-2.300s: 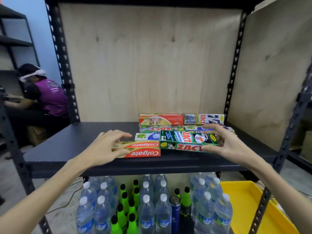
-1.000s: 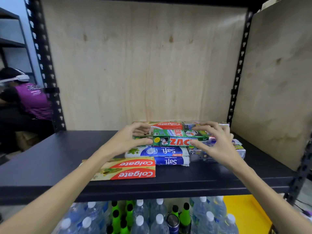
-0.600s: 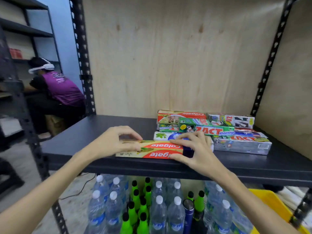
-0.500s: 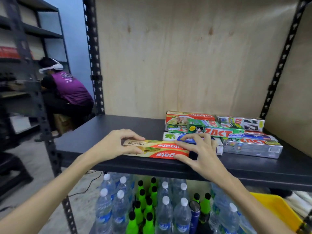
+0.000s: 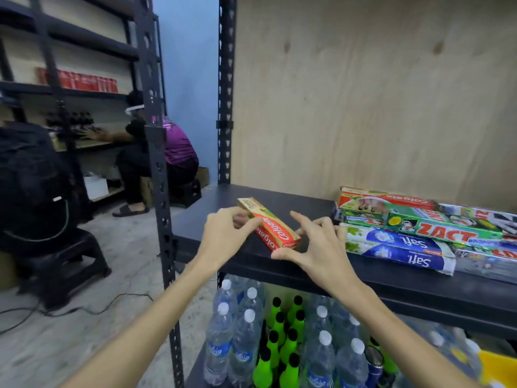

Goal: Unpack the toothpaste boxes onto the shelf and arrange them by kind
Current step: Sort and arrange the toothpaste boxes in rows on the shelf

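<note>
On the black shelf [image 5: 419, 287], near its left front corner, both hands are working one red Colgate box [image 5: 272, 229] that lies at an angle to the shelf edge, well apart from the rest of the stock. The left hand [image 5: 223, 236] has its fingers curled over the far end of the box, looks like a light pinch between thumb and fingertips. The right hand [image 5: 319, 245] is mostly spread, thumb at the near end of the box and fingers fanned out above it, so more steadying than gripping, though I can't tell exactly how much contact there is.

Over to the right sits the mixed pile: another Colgate box [image 5: 391, 201] at the back, a green Zact box [image 5: 444, 228] on top, and two blue Safi boxes [image 5: 397, 249] in front.

What I'd worry about: that box sits close to the front lip, and below are water bottles [image 5: 240, 331] and green bottles [image 5: 282, 345]. With such a loose hold, a sloppy turn could slide it off the edge. Also the right wrist is just beside the Safi boxes, so a careless sweep could nudge that pile out of line.
</note>
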Demonstrator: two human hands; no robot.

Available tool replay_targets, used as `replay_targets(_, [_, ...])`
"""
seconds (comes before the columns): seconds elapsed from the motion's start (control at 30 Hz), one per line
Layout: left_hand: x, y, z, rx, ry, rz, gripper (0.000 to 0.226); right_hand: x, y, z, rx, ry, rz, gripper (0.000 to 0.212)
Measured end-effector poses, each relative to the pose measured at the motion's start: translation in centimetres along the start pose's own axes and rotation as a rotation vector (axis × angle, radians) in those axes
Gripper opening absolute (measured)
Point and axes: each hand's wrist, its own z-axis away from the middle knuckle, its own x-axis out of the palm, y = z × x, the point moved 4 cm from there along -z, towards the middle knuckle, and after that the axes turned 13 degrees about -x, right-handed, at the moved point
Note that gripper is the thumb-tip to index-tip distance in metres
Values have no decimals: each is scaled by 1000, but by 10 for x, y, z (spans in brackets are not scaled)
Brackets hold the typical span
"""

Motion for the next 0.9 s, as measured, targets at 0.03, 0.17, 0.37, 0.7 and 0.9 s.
replay_targets(0.03, [3,0,4,-11,-77,46,38,4,-4,-5,44,16,-25,101])
replay_targets(0.17, [2,-3,6,11,-309,31,53,18,-13,-20,7,26,-91,63])
replay_targets(0.37, [-9,-12,-14,11,-468,-90,84,27,-2,-33,-79,-156,-350,35])
replay_targets(0.7, [-7,-41,-91,36,-350,-163,56,51,65,-99,256,-28,-136,86])
replay_targets(0.9, [19,-66,-163,-87,-94,-148,67,75,103,-133,393,114,-216,59])
